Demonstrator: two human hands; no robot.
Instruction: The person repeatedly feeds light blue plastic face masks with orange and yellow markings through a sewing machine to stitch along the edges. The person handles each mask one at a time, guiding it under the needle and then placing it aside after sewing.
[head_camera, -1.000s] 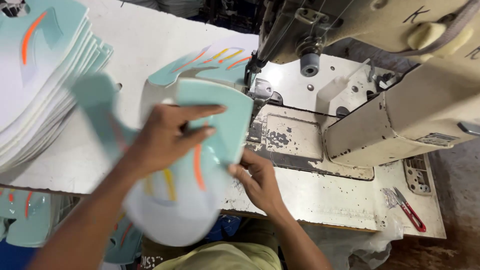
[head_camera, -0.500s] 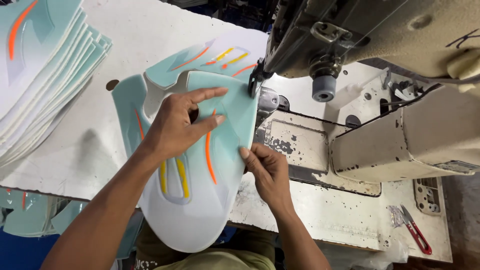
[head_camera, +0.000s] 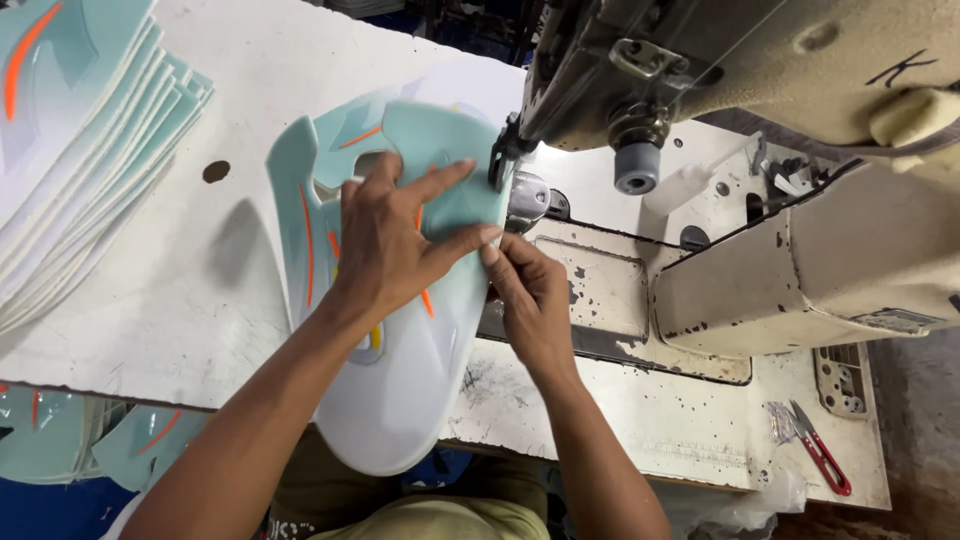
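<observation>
Head view: mint-green panel (head_camera: 400, 330) at frame centre, flat on white surface (head_camera: 180, 290), edge under sewing machine (head_camera: 740, 150). Left hand (head_camera: 400, 240) spread open, pressing it down; right hand (head_camera: 530, 290) pinching its edge. Aligning step, apparently; stack of panels (head_camera: 80, 130) upper left.

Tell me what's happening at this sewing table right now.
A person at an industrial sewing machine presses the left hand flat on a mint-green cut panel with orange and yellow stripes, while the right hand pinches its right edge beside the needle area. The panel lies on the white table, partly hanging off the near edge. A stack of similar panels sits at far left, and red-handled snips lie at right.
</observation>
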